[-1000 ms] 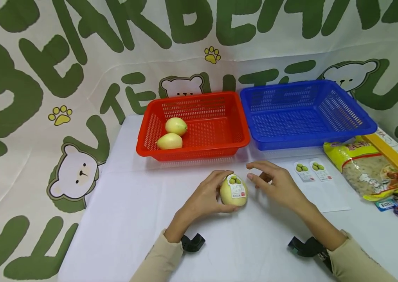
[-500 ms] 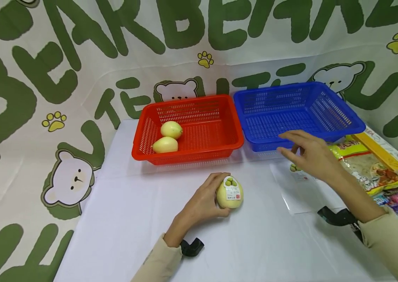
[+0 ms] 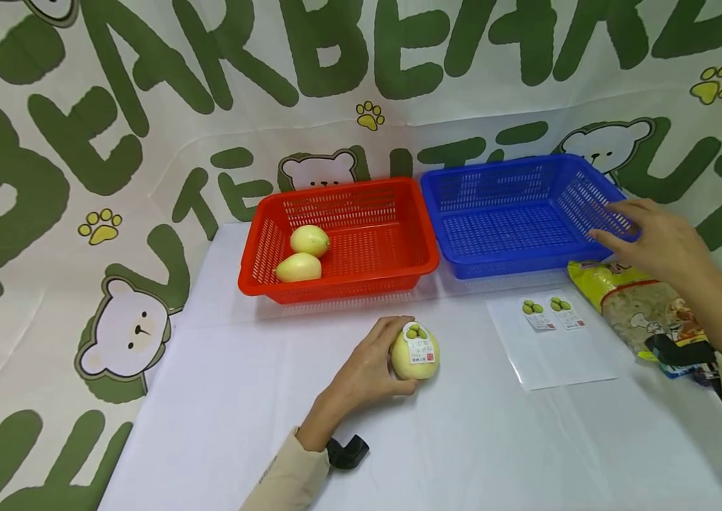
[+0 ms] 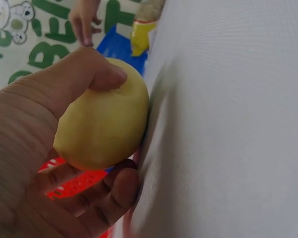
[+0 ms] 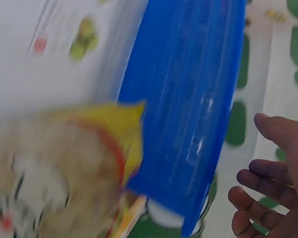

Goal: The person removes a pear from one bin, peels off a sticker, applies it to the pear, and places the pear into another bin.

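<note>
The left grip (image 3: 365,363) is curled firmly round a pale yellow fruit (image 4: 105,124), its label (image 3: 421,351) showing, on the white desk (image 3: 207,440) at lower centre of the head view. At right, the right grip (image 3: 661,238), loosely open and holding nothing, hovers near the blue basket (image 3: 514,265).

the head view looks forward and down from above the white cloth-covered table (image 3: 495,447), far enough back to frame the left hand (image 3: 363,365) and right hand (image 3: 664,241). the left wrist view, turned sideways so the table fills its right side, faces the round pale-yellow fruit (image 4: 107,124) up close. the right wrist view, also sideways, looks nearby at the blue perforated plastic basket (image 5: 184,99), which all three views share.
</note>
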Action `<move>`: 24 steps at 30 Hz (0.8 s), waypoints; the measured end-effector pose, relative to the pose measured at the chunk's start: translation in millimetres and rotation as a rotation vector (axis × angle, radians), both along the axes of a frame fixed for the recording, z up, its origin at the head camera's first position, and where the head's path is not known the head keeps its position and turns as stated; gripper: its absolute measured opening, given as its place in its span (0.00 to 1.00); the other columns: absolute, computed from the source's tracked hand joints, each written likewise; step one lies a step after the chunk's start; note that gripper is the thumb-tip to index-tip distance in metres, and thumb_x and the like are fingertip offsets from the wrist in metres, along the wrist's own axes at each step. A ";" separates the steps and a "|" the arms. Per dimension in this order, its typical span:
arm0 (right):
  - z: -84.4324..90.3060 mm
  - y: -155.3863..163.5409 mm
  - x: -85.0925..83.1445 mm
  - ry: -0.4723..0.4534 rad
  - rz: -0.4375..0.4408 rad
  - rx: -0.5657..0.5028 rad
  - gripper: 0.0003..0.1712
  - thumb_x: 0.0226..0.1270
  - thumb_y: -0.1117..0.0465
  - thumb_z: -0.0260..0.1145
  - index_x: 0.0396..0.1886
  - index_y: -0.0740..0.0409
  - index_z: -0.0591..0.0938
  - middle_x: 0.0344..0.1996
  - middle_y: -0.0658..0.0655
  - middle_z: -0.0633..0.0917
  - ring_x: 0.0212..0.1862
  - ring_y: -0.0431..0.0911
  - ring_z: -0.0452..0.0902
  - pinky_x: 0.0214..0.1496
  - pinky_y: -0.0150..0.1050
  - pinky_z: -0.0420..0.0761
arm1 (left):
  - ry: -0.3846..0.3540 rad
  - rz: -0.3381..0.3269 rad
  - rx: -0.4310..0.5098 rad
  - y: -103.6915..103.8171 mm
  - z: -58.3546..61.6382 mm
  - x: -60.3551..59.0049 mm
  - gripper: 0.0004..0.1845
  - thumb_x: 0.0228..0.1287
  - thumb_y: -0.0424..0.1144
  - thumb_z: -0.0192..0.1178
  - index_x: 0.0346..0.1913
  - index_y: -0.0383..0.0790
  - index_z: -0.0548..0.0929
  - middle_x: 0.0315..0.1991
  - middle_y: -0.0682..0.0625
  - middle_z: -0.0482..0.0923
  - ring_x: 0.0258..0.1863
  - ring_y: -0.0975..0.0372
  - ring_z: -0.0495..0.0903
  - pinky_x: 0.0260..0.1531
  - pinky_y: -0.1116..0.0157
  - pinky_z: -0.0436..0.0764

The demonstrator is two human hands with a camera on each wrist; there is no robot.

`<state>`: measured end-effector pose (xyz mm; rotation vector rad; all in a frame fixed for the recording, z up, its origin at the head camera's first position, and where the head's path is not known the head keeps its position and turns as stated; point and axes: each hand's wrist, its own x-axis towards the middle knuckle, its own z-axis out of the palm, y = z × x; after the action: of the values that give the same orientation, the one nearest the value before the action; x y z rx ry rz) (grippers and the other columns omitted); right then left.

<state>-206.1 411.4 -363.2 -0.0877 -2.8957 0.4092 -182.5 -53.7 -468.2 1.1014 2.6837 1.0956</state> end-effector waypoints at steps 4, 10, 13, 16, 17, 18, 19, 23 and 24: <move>-5.9 24.9 0.8 -0.032 -0.063 -0.017 0.46 0.73 0.39 0.57 0.74 0.70 0.60 0.70 0.79 0.57 0.71 0.77 0.46 0.63 0.78 0.51 | -0.012 0.009 -0.001 0.4 -1.3 -0.3 0.50 0.46 0.46 0.77 0.74 0.50 0.64 0.65 0.55 0.66 0.57 0.64 0.72 0.58 0.63 0.76; -13.6 45.2 3.2 -0.059 -0.078 -0.014 0.46 0.73 0.39 0.56 0.70 0.75 0.63 0.66 0.82 0.61 0.70 0.78 0.44 0.66 0.77 0.45 | -0.031 0.017 0.007 0.9 0.1 -0.9 0.49 0.45 0.46 0.78 0.73 0.50 0.65 0.64 0.56 0.67 0.55 0.64 0.73 0.56 0.63 0.77; -16.8 49.9 4.4 -0.080 -0.083 -0.014 0.45 0.74 0.38 0.55 0.65 0.79 0.67 0.66 0.82 0.61 0.69 0.79 0.45 0.66 0.77 0.44 | -0.048 0.005 0.036 2.7 3.4 -1.2 0.49 0.45 0.46 0.78 0.73 0.49 0.66 0.63 0.55 0.68 0.54 0.64 0.73 0.53 0.64 0.78; -19.7 51.9 5.7 -0.095 -0.102 -0.026 0.46 0.74 0.37 0.54 0.63 0.81 0.68 0.67 0.81 0.59 0.69 0.79 0.43 0.66 0.77 0.42 | -0.068 -0.004 0.073 6.2 14.6 -2.0 0.49 0.45 0.46 0.78 0.73 0.48 0.66 0.62 0.55 0.69 0.50 0.63 0.75 0.48 0.65 0.80; -20.3 52.3 5.6 -0.094 -0.104 -0.031 0.46 0.74 0.38 0.54 0.62 0.81 0.68 0.67 0.81 0.59 0.70 0.79 0.43 0.66 0.77 0.42 | -0.071 -0.004 0.085 7.5 20.7 -2.5 0.49 0.45 0.46 0.79 0.72 0.48 0.67 0.62 0.54 0.69 0.49 0.63 0.75 0.46 0.65 0.81; -20.7 52.4 5.5 -0.094 -0.105 -0.035 0.46 0.74 0.38 0.55 0.62 0.82 0.69 0.67 0.81 0.58 0.70 0.78 0.43 0.66 0.77 0.41 | -0.076 -0.004 0.095 9.1 28.2 -3.5 0.49 0.45 0.46 0.79 0.73 0.47 0.67 0.62 0.54 0.69 0.48 0.63 0.75 0.44 0.65 0.82; -20.9 52.3 5.1 -0.093 -0.104 -0.039 0.46 0.74 0.38 0.55 0.62 0.82 0.69 0.67 0.80 0.58 0.70 0.78 0.42 0.66 0.77 0.41 | -0.079 -0.005 0.107 11.0 36.9 -4.9 0.49 0.45 0.46 0.79 0.73 0.47 0.67 0.62 0.54 0.69 0.47 0.63 0.75 0.42 0.65 0.82; -20.6 50.2 3.1 -0.094 -0.092 -0.040 0.46 0.74 0.38 0.55 0.62 0.81 0.69 0.68 0.80 0.58 0.70 0.79 0.43 0.65 0.78 0.42 | -0.046 -0.013 0.137 22.4 76.7 -16.4 0.48 0.45 0.46 0.79 0.72 0.48 0.68 0.61 0.54 0.69 0.47 0.63 0.74 0.38 0.65 0.84; -20.5 49.4 2.6 -0.095 -0.087 -0.041 0.46 0.74 0.38 0.55 0.62 0.81 0.69 0.68 0.80 0.58 0.70 0.79 0.43 0.65 0.78 0.41 | -0.025 -0.019 0.147 26.7 86.9 -21.7 0.48 0.45 0.46 0.79 0.72 0.48 0.68 0.61 0.53 0.68 0.47 0.63 0.74 0.38 0.65 0.84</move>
<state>-203.5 460.8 -383.6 -0.2452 -2.9638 0.4613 -204.2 -26.9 -381.3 1.1237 2.6033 1.3131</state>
